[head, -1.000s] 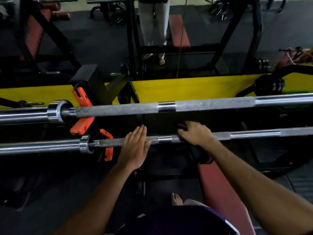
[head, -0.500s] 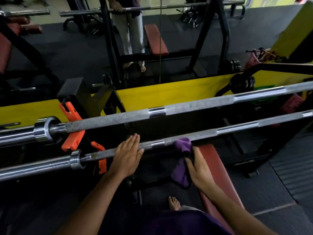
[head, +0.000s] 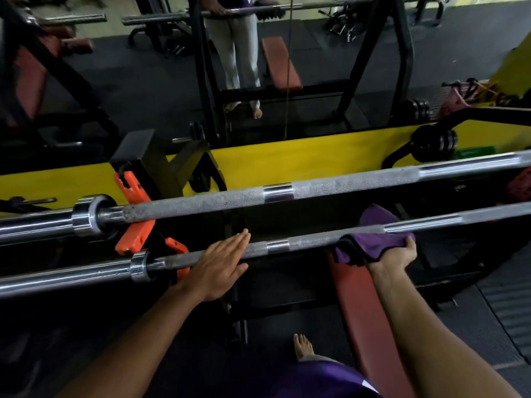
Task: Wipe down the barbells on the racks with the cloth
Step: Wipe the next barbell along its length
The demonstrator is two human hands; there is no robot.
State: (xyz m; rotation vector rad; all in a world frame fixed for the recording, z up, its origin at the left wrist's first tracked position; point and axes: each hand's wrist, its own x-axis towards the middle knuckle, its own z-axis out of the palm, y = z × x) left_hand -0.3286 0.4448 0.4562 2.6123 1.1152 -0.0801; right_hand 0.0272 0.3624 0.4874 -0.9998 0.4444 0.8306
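Note:
Two steel barbells lie across the rack in front of me. The near barbell [head: 310, 241] runs from lower left to upper right; the far barbell [head: 344, 185] sits above it. My left hand [head: 221, 265] rests flat on the near bar, fingers straight and together, holding nothing. My right hand [head: 393, 254] grips a purple cloth [head: 376, 239] that wraps around the near bar, draped over it from behind and bunched below it.
Orange rack hooks [head: 135, 219] hold the bars at the left. A red bench pad [head: 370, 326] lies under my right arm, my bare foot [head: 301, 346] beside it. A yellow band and a mirror [head: 287, 159] stand behind, showing a person's legs [head: 241, 53].
My right hand has slid the cloth to the right along the near bar, from its centre ring towards the smooth section. My left hand stays flat on the bar. The view has shifted.

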